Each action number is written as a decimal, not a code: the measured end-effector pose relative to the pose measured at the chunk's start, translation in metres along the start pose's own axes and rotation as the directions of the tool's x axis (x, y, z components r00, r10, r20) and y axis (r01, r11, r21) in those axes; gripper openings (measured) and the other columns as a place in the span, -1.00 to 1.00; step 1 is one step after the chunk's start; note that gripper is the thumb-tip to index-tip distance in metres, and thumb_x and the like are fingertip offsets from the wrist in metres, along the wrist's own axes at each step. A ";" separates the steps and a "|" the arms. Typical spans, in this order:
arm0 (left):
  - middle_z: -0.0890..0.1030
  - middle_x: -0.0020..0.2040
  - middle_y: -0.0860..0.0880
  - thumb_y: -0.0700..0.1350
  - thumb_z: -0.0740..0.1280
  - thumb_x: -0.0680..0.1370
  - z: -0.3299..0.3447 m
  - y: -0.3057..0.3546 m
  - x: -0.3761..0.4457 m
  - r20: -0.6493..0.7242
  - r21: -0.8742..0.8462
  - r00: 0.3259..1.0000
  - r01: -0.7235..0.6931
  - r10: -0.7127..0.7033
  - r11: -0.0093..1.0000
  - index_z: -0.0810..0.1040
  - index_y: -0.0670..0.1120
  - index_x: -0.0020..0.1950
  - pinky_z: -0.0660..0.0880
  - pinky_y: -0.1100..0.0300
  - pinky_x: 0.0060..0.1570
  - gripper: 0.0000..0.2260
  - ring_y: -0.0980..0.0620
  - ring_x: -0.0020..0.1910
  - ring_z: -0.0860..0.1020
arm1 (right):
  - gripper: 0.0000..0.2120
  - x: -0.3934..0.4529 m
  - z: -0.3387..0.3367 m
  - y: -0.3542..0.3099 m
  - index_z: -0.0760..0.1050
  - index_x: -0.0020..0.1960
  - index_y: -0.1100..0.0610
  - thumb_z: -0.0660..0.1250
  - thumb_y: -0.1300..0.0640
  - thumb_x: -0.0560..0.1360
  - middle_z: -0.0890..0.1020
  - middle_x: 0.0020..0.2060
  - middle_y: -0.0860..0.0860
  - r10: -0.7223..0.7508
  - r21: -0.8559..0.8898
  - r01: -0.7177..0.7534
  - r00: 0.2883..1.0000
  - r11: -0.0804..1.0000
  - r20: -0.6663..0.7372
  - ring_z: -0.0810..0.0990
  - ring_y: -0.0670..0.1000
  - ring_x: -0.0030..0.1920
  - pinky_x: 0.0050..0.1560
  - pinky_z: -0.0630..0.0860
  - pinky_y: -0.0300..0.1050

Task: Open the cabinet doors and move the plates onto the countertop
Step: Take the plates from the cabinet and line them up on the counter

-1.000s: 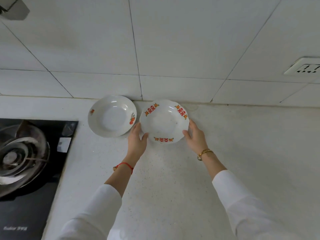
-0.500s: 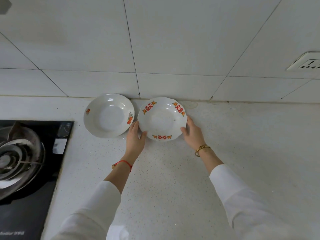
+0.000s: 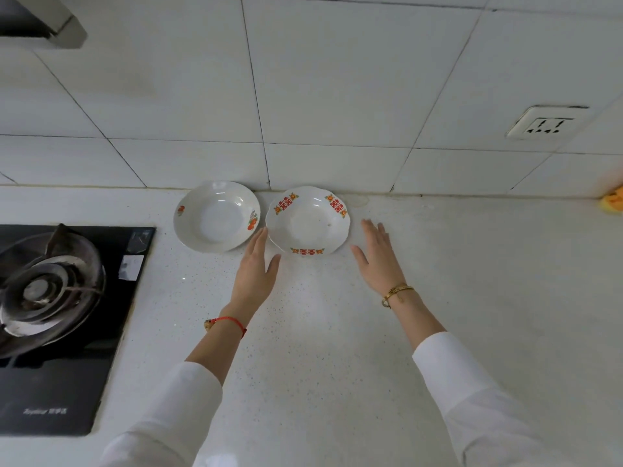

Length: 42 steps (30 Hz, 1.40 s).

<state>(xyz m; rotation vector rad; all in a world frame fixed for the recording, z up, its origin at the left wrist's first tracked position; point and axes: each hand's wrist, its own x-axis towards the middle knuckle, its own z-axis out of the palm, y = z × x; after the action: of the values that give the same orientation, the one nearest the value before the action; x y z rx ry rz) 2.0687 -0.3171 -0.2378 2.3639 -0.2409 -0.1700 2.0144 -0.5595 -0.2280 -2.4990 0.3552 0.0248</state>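
Note:
Two white plates lie side by side on the white countertop (image 3: 320, 332), close to the tiled wall. The left plate (image 3: 217, 215) has small orange fruit marks on its rim. The right plate (image 3: 307, 220) has a scalloped rim with red and orange patterns. My left hand (image 3: 255, 268) hovers with straight fingers just at the lower left of the right plate, fingertips close to its rim. To the lower right of that plate my right hand (image 3: 378, 254) is spread flat, clear of the rim. Neither hand holds anything. No cabinet is in view.
A black gas hob (image 3: 57, 318) with a metal burner fills the left side of the countertop. A wall socket (image 3: 547, 124) sits on the tiles at the upper right. An orange object (image 3: 613, 203) shows at the right edge.
Both hands have let go of the patterned plate, which now rests on the countertop beside the other plate. The hands have drawn back slightly with fingers straightened.

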 end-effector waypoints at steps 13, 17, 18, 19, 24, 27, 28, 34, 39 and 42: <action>0.29 0.52 -0.05 -0.07 0.24 0.62 -0.040 0.038 -0.188 -0.101 0.116 0.979 -0.166 0.178 0.979 0.25 -0.09 0.52 0.26 0.05 0.45 -0.52 -0.03 0.51 0.26 | -0.47 -0.191 -0.055 0.012 0.06 0.55 0.17 0.10 0.05 0.65 0.13 0.55 0.06 -0.156 -0.032 0.153 0.983 0.988 -0.102 -0.10 0.05 0.57 0.56 -0.16 -0.07; 0.29 0.52 -0.04 -0.09 0.24 0.62 -0.035 0.049 -0.260 -0.122 0.126 0.974 -0.176 0.191 0.976 0.25 -0.07 0.52 0.26 0.10 0.42 -0.53 -0.02 0.51 0.24 | -0.48 -0.258 -0.063 0.023 0.07 0.55 0.16 0.09 0.04 0.65 0.14 0.55 0.05 -0.176 -0.027 0.174 0.980 0.984 -0.097 -0.10 0.04 0.57 0.56 -0.12 -0.04; 0.28 0.52 -0.03 -0.09 0.24 0.62 -0.034 0.052 -0.277 -0.124 0.126 0.974 -0.174 0.190 0.977 0.25 -0.07 0.52 0.24 0.14 0.41 -0.53 -0.01 0.52 0.23 | -0.48 -0.274 -0.064 0.025 0.07 0.55 0.16 0.09 0.04 0.65 0.15 0.55 0.04 -0.184 -0.027 0.182 0.978 0.983 -0.095 -0.10 0.04 0.57 0.56 -0.11 -0.03; 0.28 0.52 -0.03 -0.09 0.23 0.62 -0.033 0.054 -0.294 -0.128 0.127 0.974 -0.174 0.190 0.977 0.25 -0.07 0.53 0.22 0.17 0.39 -0.53 0.00 0.52 0.23 | -0.48 -0.289 -0.066 0.028 0.07 0.55 0.16 0.09 0.04 0.65 0.15 0.55 0.04 -0.193 -0.029 0.191 0.977 0.981 -0.094 -0.10 0.03 0.57 0.56 -0.10 -0.03; 0.26 0.53 -0.01 -0.08 0.21 0.63 -0.030 0.064 -0.372 -0.130 0.140 0.971 -0.184 0.203 0.973 0.24 -0.07 0.53 0.23 0.15 0.42 -0.53 0.00 0.51 0.23 | -0.48 -0.363 -0.072 0.035 0.06 0.55 0.14 0.08 0.02 0.65 0.15 0.55 0.02 -0.204 -0.032 0.201 0.974 0.979 -0.104 -0.10 0.02 0.57 0.55 -0.13 -0.06; 0.24 0.53 0.00 -0.08 0.21 0.63 -0.031 0.064 -0.409 -0.128 0.156 0.967 -0.198 0.219 0.968 0.23 -0.05 0.53 0.20 0.19 0.40 -0.54 0.01 0.51 0.21 | -0.48 -0.403 -0.071 0.037 0.07 0.55 0.13 0.08 0.02 0.65 0.17 0.54 0.02 -0.206 -0.040 0.203 0.972 0.978 -0.114 -0.07 0.03 0.57 0.56 -0.10 -0.02; 0.25 0.53 0.00 -0.09 0.21 0.63 -0.031 0.064 -0.419 -0.132 0.160 0.965 -0.203 0.225 0.966 0.23 -0.06 0.53 0.20 0.20 0.39 -0.54 0.01 0.51 0.22 | -0.49 -0.415 -0.071 0.039 0.08 0.55 0.13 0.08 0.02 0.65 0.17 0.54 0.02 -0.204 -0.044 0.200 0.972 0.979 -0.116 -0.06 0.04 0.57 0.56 -0.08 0.00; 0.32 0.49 -0.06 -0.16 0.23 0.62 -0.034 0.062 -0.467 -0.107 0.170 0.952 -0.266 0.286 0.949 0.28 -0.12 0.51 0.25 0.04 0.46 -0.55 -0.03 0.50 0.24 | -0.48 -0.475 -0.066 0.043 0.09 0.55 0.10 0.11 0.02 0.64 0.18 0.54 0.00 -0.139 -0.061 0.132 0.981 0.989 -0.136 -0.02 0.04 0.56 0.55 0.05 0.08; 0.32 0.49 -0.06 -0.17 0.23 0.62 -0.043 0.052 -0.497 -0.061 0.165 0.954 -0.280 0.293 0.946 0.29 -0.10 0.50 0.23 0.07 0.46 -0.56 -0.03 0.50 0.25 | -0.48 -0.514 -0.058 0.037 0.10 0.55 0.10 0.12 0.03 0.63 0.19 0.53 0.01 -0.080 -0.057 0.071 0.983 0.996 -0.168 -0.01 0.05 0.56 0.54 0.07 0.03; 0.32 0.49 -0.06 -0.17 0.23 0.62 -0.050 0.046 -0.514 -0.029 0.159 0.952 -0.295 0.303 0.942 0.30 -0.11 0.49 0.24 0.07 0.46 -0.57 -0.02 0.50 0.25 | -0.49 -0.536 -0.053 0.032 0.11 0.54 0.11 0.12 0.03 0.64 0.20 0.53 0.02 -0.054 -0.055 0.044 0.981 0.998 -0.185 0.00 0.06 0.56 0.54 0.07 0.04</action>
<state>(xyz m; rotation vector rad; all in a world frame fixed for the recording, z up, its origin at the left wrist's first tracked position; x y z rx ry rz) 1.5725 -0.2016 -0.1431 2.4432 -0.6020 0.0602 1.4863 -0.4822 -0.1500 -2.5662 0.3737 -0.2244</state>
